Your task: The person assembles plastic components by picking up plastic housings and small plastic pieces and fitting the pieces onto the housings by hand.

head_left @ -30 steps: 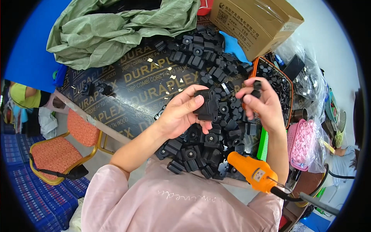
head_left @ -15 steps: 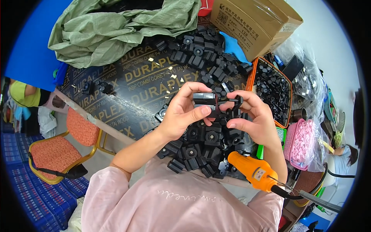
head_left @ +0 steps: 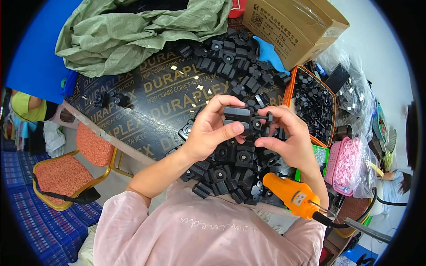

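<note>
Between the fingers and thumb of my left hand (head_left: 206, 131) is a black plastic housing (head_left: 236, 114), a blocky piece with flat facets. My right hand (head_left: 286, 133), fingers curled, pinches a small black knob-like part (head_left: 269, 119) at the housing's right end. Whether the two pieces touch there cannot be made out. Beneath both hands lies a heap of similar black housings (head_left: 220, 174), several with a round metal-looking centre. An orange electric screwdriver (head_left: 288, 195) hangs just above my right forearm.
More black housings (head_left: 228, 58) are piled farther back beside a cardboard box (head_left: 293, 31). At right stand an orange-rimmed bin (head_left: 330, 106) of small black parts, a green tray (head_left: 327, 162) and a pink basket (head_left: 339, 166). A green woven sack (head_left: 102, 42) lies back left.
My right hand has shifted left with the knob-like part, bringing it closer to the housing. My left hand stays almost in place, with the housing slightly tilted.
</note>
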The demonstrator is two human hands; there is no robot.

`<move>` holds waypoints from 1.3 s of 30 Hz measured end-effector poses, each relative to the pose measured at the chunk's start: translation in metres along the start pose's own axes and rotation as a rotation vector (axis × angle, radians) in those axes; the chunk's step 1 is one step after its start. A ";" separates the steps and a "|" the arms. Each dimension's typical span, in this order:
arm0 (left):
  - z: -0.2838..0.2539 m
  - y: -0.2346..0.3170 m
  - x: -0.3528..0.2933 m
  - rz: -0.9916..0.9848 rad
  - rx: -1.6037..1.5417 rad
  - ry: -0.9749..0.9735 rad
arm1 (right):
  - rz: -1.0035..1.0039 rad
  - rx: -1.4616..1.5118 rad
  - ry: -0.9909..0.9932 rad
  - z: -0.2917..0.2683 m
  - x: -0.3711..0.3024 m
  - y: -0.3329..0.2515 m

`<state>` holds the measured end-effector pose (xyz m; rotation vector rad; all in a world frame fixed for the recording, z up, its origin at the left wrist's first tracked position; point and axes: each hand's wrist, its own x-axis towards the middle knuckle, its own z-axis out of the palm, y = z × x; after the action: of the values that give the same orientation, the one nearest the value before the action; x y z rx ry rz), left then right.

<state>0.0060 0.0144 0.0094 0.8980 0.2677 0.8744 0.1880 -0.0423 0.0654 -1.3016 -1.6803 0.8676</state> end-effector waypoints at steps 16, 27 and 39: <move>0.007 -0.013 -0.008 0.147 0.257 0.011 | -0.163 -0.383 -0.088 0.014 -0.001 0.009; -0.005 -0.006 0.010 0.174 1.322 -0.279 | 0.356 -0.177 0.177 -0.094 0.001 0.078; -0.132 -0.032 0.125 0.147 2.062 0.015 | 0.440 -1.192 0.053 -0.080 0.008 0.174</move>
<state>0.0315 0.1740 -0.0786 2.8023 1.2146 0.4740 0.3305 0.0080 -0.0531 -2.5005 -1.9395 -0.0716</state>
